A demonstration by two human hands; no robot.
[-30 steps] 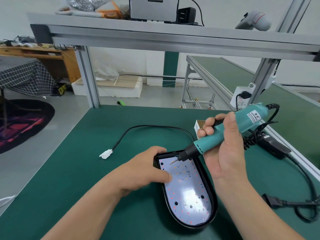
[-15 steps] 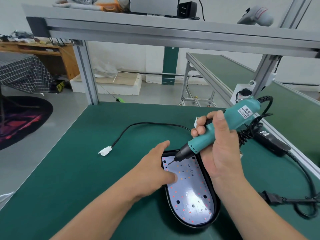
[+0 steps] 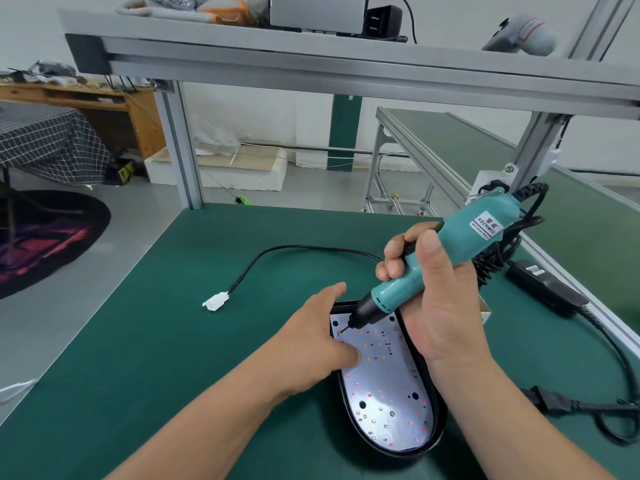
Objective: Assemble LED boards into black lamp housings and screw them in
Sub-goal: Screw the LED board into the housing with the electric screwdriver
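head view: my left hand [image 3: 311,341] lies fairly flat, fingers loosely straight, pressing on the left edge of the black lamp housing [image 3: 398,452], one fingertip on the led board [image 3: 384,393] seated inside it. my right hand [image 3: 440,306] is curled round the teal electric screwdriver [image 3: 450,251], bit tip on the board's far-left corner. white connector [image 3: 215,302] lies well left of the housing, black adapter [image 3: 543,289] off to its right.

My electric screwdriver [image 3: 403,285] carries a white label [image 3: 486,225] reading "KEENWIS…" beneath two Chinese characters I cannot make out; its finer bottom line is illegible, as is the print on the black adapter [image 3: 547,289]
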